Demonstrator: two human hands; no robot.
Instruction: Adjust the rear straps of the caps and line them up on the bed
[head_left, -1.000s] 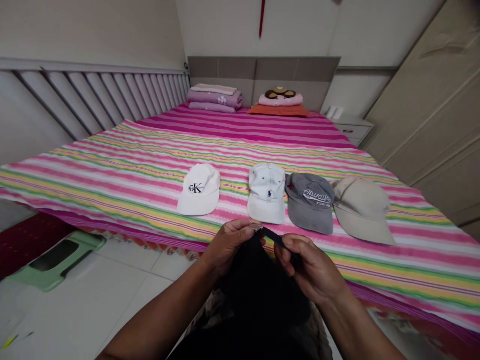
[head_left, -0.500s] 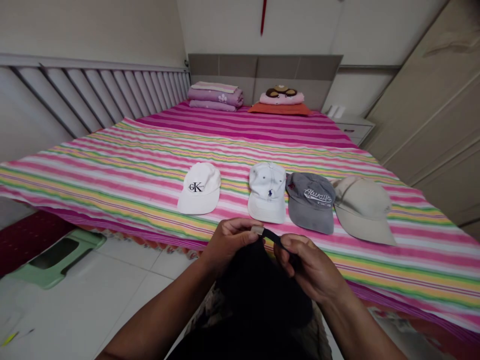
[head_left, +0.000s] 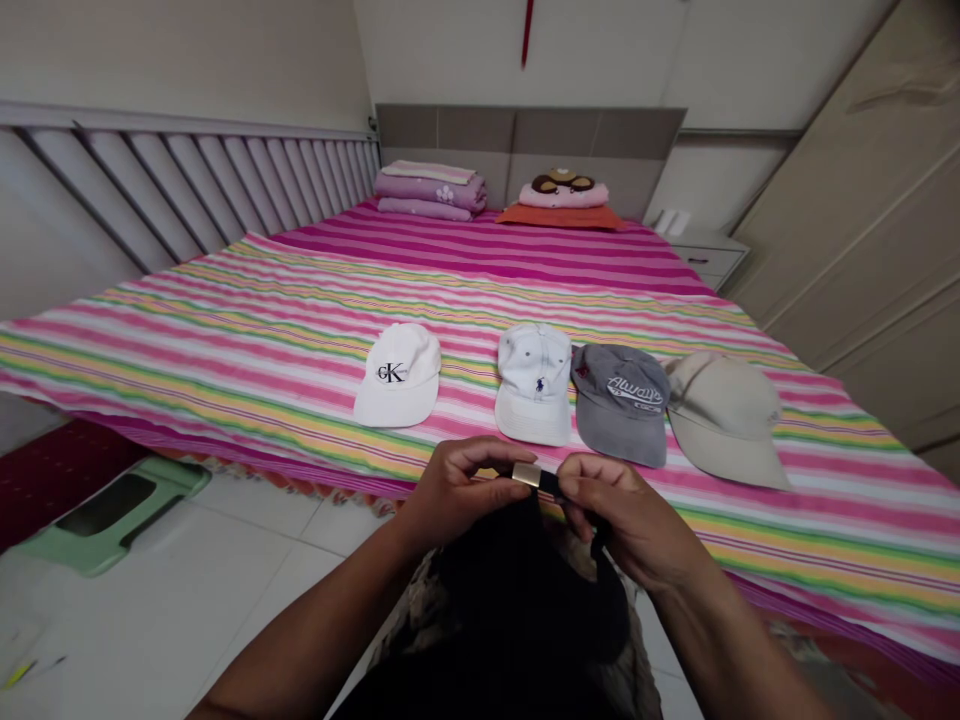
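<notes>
Along the near part of the bed (head_left: 262,300) I have four caps in a row: the first cap (head_left: 401,375) sits leftmost, apart from the others, then the second cap (head_left: 534,385), third cap (head_left: 621,405) and fourth cap (head_left: 724,420) run rightward, close together. Before the headboard (head_left: 450,135), at the bed's far end, lie a left stack (head_left: 431,190) and a right stack (head_left: 566,195). I see a nightstand (head_left: 705,255) by the bed's far right corner and a stool (head_left: 112,510) on the floor (head_left: 247,580) off its near left edge. In front of the bed's near edge, the left hand (head_left: 465,485) holds a clasp (head_left: 526,475), the right hand (head_left: 619,510) its strap (head_left: 550,484).
</notes>
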